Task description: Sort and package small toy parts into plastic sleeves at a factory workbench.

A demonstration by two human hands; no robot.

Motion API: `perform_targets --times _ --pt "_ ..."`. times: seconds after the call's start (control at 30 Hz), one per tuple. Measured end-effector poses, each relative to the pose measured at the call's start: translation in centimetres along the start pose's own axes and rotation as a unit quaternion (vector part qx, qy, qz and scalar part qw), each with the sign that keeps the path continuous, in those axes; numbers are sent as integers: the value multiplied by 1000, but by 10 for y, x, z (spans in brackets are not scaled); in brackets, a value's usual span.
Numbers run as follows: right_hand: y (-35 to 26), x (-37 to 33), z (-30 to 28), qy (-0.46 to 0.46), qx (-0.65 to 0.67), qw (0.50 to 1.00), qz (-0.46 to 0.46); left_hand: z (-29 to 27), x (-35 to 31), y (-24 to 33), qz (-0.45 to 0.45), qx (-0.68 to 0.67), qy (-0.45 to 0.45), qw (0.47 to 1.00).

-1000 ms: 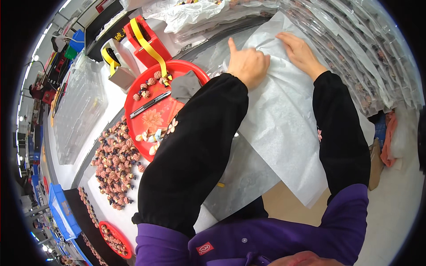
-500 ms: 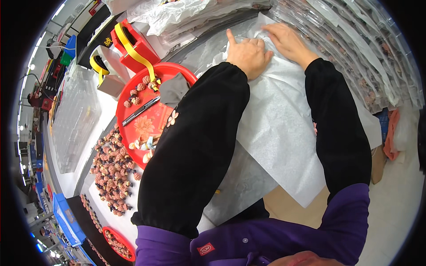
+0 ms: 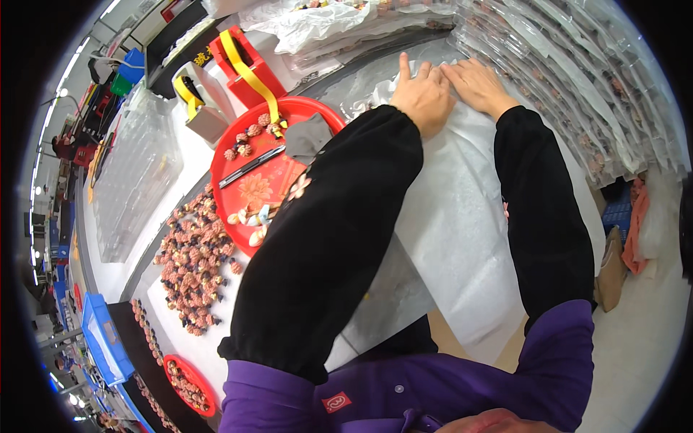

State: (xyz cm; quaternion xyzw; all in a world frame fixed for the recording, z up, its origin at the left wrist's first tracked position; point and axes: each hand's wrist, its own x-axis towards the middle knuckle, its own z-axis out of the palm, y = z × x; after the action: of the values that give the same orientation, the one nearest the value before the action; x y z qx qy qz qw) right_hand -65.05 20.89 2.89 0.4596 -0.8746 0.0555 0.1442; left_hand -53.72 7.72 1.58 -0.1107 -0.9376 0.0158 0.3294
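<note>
A sheet of thin white paper (image 3: 455,216) lies rumpled over a clear plastic sheet or tray and hangs toward me over the near edge. On its far end rests my left hand (image 3: 424,97), palm down, one finger stretched out and the others bent against the paper. Beside it my right hand (image 3: 478,85) lies with its fingers flat on the paper, fingertips almost meeting the left hand. What lies under the paper is hidden. Left of my left sleeve sits a red round tray (image 3: 242,191) with a black pen-like cutter (image 3: 253,166), a grey cloth (image 3: 309,137) and several pink beaded clusters.
A pile of pink and dark clusters (image 3: 191,267) lies left of the tray. Behind it stand a red tape dispenser (image 3: 249,72) and a pale one (image 3: 198,105) with yellow tape. Clear packed trays (image 3: 577,86) are stacked at the right. Empty clear trays (image 3: 137,180) sit far left.
My right hand has moved in closer to my left, and its fingers now lie nearer the paper's far end. The view has shifted slightly, so the table things appear farther right.
</note>
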Motion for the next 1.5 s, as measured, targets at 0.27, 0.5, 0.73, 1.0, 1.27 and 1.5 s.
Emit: perform_targets --times 0.27,0.5,0.73,1.0,1.27,1.5 --pt "-10 0 -8 43 104 989 94 -232 -141 -9 -105 -151 -66 981" --pt "-122 -8 -104 100 121 985 72 -361 -323 17 -313 -154 -56 936" --pt "-360 -93 -123 -59 259 952 -152 -376 -422 68 -483 -257 99 831" --pt "-457 -91 -44 10 191 969 -159 -333 -416 41 -497 -416 244 722" --pt "-514 -153 -82 -150 757 634 61 -328 -421 36 -496 -557 330 579" --pt "-515 -179 -69 -128 781 611 -16 -339 -431 28 -512 -588 315 542"
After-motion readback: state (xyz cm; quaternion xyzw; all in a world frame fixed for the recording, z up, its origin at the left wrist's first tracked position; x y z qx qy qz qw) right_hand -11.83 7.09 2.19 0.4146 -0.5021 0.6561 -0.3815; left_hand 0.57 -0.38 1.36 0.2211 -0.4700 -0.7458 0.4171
